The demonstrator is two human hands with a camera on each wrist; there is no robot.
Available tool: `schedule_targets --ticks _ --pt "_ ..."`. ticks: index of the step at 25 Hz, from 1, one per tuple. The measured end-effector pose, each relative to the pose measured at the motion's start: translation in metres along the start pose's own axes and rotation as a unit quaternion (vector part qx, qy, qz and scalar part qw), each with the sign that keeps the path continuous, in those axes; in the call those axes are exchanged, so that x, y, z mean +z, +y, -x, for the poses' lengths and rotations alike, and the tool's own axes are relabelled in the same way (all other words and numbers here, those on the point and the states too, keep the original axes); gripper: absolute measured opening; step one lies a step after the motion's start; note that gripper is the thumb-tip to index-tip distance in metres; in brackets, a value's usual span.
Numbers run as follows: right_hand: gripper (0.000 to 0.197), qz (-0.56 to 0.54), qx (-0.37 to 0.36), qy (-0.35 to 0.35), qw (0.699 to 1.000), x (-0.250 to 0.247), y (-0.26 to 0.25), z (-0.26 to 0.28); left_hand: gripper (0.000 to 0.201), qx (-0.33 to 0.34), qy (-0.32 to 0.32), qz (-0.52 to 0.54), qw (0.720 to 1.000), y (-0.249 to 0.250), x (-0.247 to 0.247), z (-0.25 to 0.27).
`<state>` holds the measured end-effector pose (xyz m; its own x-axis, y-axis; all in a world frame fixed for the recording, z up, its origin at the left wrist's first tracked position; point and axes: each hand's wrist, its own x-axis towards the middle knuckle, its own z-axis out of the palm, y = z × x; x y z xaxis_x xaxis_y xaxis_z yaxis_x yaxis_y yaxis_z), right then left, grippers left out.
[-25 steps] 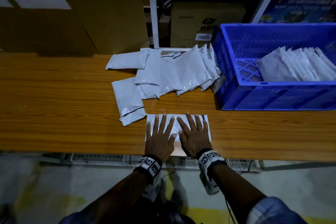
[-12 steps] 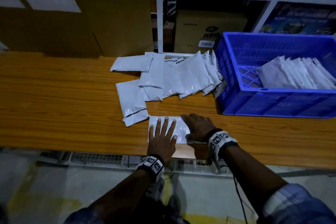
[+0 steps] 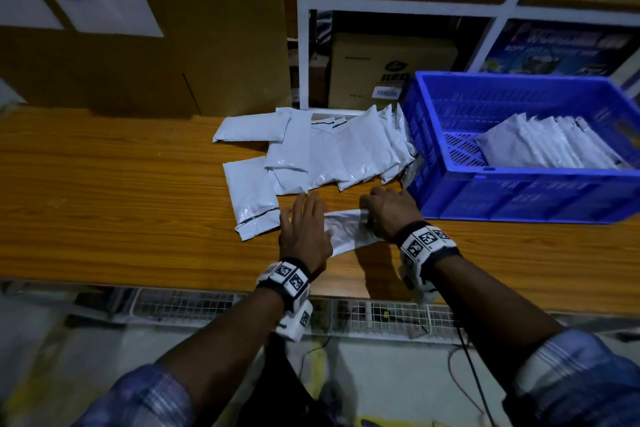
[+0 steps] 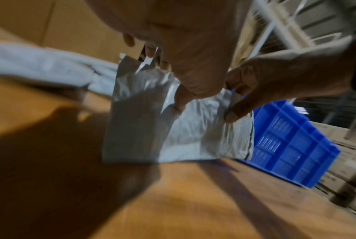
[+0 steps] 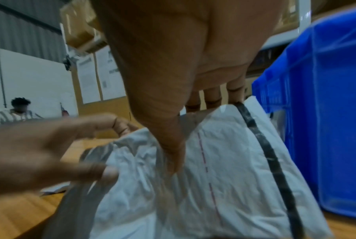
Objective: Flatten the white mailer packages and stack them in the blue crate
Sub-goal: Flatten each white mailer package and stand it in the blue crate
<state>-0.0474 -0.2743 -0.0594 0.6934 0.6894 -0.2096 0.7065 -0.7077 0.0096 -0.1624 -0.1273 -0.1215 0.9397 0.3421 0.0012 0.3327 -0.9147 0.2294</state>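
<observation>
We lift one white mailer at the table's near edge.

Head view: the mailer (image 3: 348, 230) runs left to right, our right hand (image 3: 389, 210) pinching its right end, our left hand (image 3: 304, 230) flat on its left; the blue crate (image 3: 519, 198) holds flattened mailers (image 3: 550, 147), and a carton (image 3: 388, 69) reads "RED". Left wrist view: thumb and fingers grip the mailer's edge. Right wrist view: a black strip (image 5: 271, 155) crosses the mailer's end.

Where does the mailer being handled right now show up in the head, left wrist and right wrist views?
Head: the mailer lies low in the middle, between the left hand and right hand.
Left wrist: the mailer is at centre, its right end pinched by the right hand.
Right wrist: it fills the lower middle.
Shared landmark: the blue crate, right of the mailer in all three.
</observation>
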Motion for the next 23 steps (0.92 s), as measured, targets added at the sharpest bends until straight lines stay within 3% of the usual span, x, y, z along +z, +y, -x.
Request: schedule_targets --ticks 3,5,7,10,12,13,14,16,19,23 --pt "0.023 0.028 -0.012 0.064 0.997 0.000 0.002 0.007 0.040 0.082 0.057 -0.039 0.994 0.000 -0.023 -0.014" --pt "0.017 0.034 -0.021 0.115 0.993 0.012 0.004 0.010 0.037 0.107 0.056 -0.032 0.992 -0.002 -0.027 -0.019" --pt "0.022 0.006 -0.012 0.122 0.992 0.031 0.004 0.012 0.039 0.114 0.029 -0.026 0.993 -0.003 -0.019 -0.018" --pt "0.049 -0.062 0.037 -0.007 0.997 0.066 -0.002 0.017 0.048 0.098 -0.046 0.010 0.994 -0.003 0.006 -0.006" --pt "0.083 -0.120 0.053 -0.105 0.986 0.087 -0.005 0.025 0.072 0.071 -0.103 0.059 0.990 -0.003 0.022 0.006" --pt "0.091 -0.141 0.058 -0.119 0.981 0.097 -0.007 0.029 0.086 0.063 -0.132 0.070 0.987 -0.004 0.030 0.011" --pt "0.089 -0.160 0.065 -0.109 0.979 0.106 -0.011 0.033 0.096 0.063 -0.157 0.065 0.983 -0.006 0.038 0.016" --pt "0.070 -0.195 0.094 -0.051 0.975 0.118 -0.022 0.040 0.094 0.075 -0.163 0.039 0.983 -0.011 0.051 0.023" --pt "0.056 -0.178 0.137 0.033 0.974 0.135 -0.036 0.042 0.071 0.093 -0.090 0.009 0.992 -0.011 0.061 0.022" --pt "0.055 -0.155 0.145 0.046 0.976 0.148 -0.034 0.036 0.061 0.109 -0.037 -0.017 0.993 -0.001 0.074 0.018"
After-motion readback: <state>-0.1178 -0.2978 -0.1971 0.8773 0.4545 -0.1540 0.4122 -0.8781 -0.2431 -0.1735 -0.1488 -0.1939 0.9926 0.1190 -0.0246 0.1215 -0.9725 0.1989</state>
